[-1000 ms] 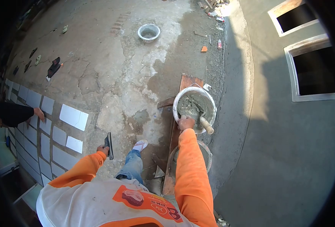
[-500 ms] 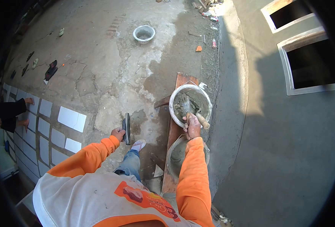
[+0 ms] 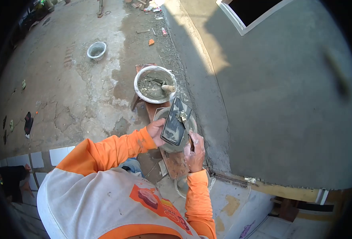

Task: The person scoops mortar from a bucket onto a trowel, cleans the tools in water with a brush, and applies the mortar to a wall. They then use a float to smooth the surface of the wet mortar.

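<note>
1. Head view: the black float is in the left hand, to the right of the palm, tilted, its smeared broad face showing. The left fingers are closed on its left side, their tips hidden behind it.
2. Over to the right hand, and its fingers are curled around the handle of a small trowel. The blade reaches up to the float's right side, just by a dab of mortar on the face.
3. Big change from a half second ago: the float has swung from above the ground on the left to above the middle bucket. The right hand has left the far bucket and come nearer, beside the float.
4. Containers now: the far bucket holds grey mortar, with a wooden-handled tool still leaning in it. The middle bucket is mostly covered by float and hands, so its contents are hard to tell. Both stand on the plank desk. A pale basin with something grey inside sits on the ground, far left of them.
</note>
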`<move>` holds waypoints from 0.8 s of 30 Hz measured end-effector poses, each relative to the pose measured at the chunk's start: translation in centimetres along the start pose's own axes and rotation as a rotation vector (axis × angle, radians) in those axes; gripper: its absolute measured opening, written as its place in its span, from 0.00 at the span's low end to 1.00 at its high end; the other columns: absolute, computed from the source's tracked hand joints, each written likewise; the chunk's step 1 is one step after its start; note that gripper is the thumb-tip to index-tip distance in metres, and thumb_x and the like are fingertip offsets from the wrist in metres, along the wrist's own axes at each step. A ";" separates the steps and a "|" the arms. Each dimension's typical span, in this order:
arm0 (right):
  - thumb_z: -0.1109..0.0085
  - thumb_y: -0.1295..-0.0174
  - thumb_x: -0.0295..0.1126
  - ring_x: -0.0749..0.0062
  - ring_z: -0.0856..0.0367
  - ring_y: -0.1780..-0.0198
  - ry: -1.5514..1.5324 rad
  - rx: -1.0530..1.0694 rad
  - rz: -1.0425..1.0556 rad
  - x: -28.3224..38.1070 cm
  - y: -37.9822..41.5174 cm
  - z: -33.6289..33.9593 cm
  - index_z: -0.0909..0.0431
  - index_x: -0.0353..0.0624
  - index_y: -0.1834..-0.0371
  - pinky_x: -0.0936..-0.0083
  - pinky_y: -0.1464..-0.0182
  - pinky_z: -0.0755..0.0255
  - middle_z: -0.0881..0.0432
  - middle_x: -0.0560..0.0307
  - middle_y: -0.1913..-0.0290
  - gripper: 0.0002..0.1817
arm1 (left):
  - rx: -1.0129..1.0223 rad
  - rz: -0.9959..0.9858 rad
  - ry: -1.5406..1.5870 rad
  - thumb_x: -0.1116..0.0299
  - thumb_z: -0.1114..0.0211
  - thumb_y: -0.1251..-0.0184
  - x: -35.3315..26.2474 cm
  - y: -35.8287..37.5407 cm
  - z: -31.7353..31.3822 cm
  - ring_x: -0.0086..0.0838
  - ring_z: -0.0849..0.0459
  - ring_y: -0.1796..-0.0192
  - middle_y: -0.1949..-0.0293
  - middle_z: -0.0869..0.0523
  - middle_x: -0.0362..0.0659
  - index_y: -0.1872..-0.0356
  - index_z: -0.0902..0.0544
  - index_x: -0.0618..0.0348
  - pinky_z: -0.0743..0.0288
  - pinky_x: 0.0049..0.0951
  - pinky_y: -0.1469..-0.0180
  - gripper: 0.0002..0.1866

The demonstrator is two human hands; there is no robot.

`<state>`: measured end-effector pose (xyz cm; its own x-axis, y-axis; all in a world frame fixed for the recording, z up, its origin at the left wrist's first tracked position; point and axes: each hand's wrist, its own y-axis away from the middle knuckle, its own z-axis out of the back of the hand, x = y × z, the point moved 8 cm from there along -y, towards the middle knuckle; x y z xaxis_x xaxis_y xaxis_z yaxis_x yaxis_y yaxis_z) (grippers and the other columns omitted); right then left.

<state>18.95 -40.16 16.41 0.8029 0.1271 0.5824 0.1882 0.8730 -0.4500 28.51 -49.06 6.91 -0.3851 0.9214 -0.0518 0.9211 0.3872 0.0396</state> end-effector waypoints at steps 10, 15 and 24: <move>0.44 0.53 0.18 0.50 0.28 0.50 0.441 -0.049 -0.350 3.8 26.8 17.9 0.25 0.49 0.40 0.60 0.48 0.32 0.26 0.46 0.49 0.32 | 0.153 0.415 0.020 0.58 0.42 0.33 26.1 2.7 -3.5 0.37 0.19 0.44 0.45 0.19 0.47 0.43 0.24 0.59 0.29 0.43 0.38 0.21; 0.46 0.52 0.17 0.53 0.23 0.55 0.393 -0.116 -0.492 5.9 37.3 23.9 0.24 0.46 0.42 0.62 0.49 0.30 0.22 0.46 0.51 0.29 | 0.205 0.536 0.139 0.57 0.39 0.35 33.8 4.0 -5.9 0.42 0.20 0.44 0.46 0.19 0.49 0.45 0.23 0.60 0.31 0.48 0.37 0.22; 0.49 0.45 0.19 0.64 0.18 0.56 -0.284 -0.547 -0.876 1.8 40.5 28.1 0.28 0.37 0.41 0.75 0.52 0.26 0.20 0.43 0.53 0.24 | 0.299 0.659 0.044 0.54 0.38 0.36 40.0 2.2 -5.0 0.46 0.22 0.42 0.44 0.20 0.53 0.43 0.25 0.61 0.31 0.52 0.37 0.26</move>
<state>12.06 8.62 18.27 0.1172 -0.2747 0.9544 0.9198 0.3924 0.0000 14.84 -11.19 9.91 0.2591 0.9633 -0.0706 0.9363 -0.2684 -0.2265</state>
